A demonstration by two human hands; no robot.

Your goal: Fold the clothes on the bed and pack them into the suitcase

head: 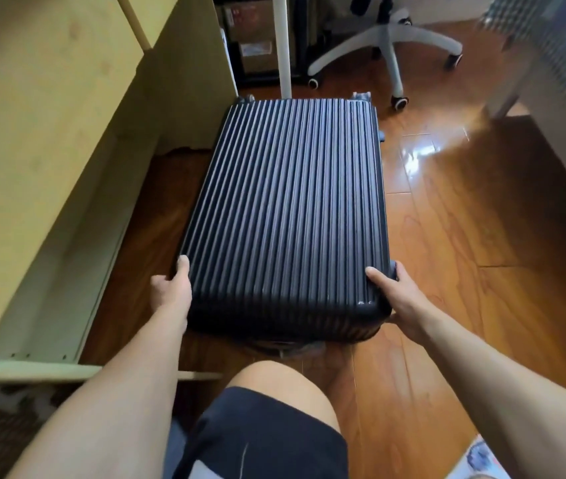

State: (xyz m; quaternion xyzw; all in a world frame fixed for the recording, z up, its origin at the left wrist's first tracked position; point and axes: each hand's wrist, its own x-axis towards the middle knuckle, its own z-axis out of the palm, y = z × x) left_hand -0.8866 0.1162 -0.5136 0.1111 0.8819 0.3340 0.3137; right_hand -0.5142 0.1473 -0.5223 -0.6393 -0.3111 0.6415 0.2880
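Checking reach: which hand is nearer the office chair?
Right. The right hand grips the suitcase corner below the chair; the left hand grips the opposite corner.

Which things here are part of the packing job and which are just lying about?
Part of the job:
suitcase, closed, flat on the floor
left hand and right hand, gripping its near corners

Just there:
office chair
wooden cabinet
boxes by the white post

You get bright daylight glaring off the floor (423,150) beyond your right grip (395,299); edges bend, corners perhaps motion-blurred.
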